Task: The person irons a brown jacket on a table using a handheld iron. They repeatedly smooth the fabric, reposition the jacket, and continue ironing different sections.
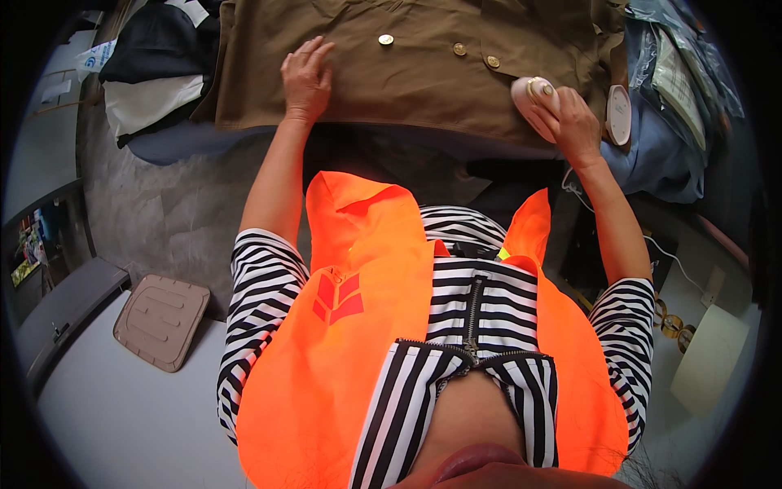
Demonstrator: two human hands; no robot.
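A brown garment (383, 90) with gold buttons is spread over a board in front of me, with some creases in the cloth. On its left part rests my left hand (306, 80), fingers stretched out and holding nothing. Toward the garment's right side, my right hand (577, 126) is wrapped round a small pale pink iron (531, 110), whose plate is down at the cloth near the lower edge. Just right of that hand stands a pink and white oval stand (619, 116). A white cord (577, 189) hangs below the right wrist.
Dark and white folded cloth (155, 98) lies at the left end. Blue clothes and plastic-wrapped garments (680, 90) are piled on the right. Lower left are a brown plastic lid or mat (161, 323) and a grey cabinet (77, 314). A pale cylinder (710, 359) sits lower right.
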